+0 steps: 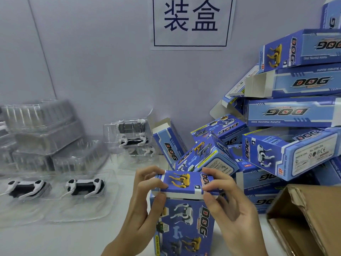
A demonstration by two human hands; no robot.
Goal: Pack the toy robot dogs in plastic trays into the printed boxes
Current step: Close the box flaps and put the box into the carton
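A blue printed box (184,224) stands upright on the table in front of me. Its top flap (184,182), printed with a yellow dog, is folded nearly flat over the opening. My left hand (145,196) pinches the flap's left end. At the flap's right end my right hand (225,198) pinches it in the same way. Two black-and-white toy robot dogs lie in clear plastic trays at the left, one at the far left (25,188) and one nearer (84,187). More trayed dogs (132,137) are stacked by the wall.
Empty clear trays (40,126) are stacked at the back left. A high pile of blue printed boxes (295,115) fills the right side, some with open flaps. A brown carton (306,220) stands at the lower right. A paper sign (191,23) hangs on the wall.
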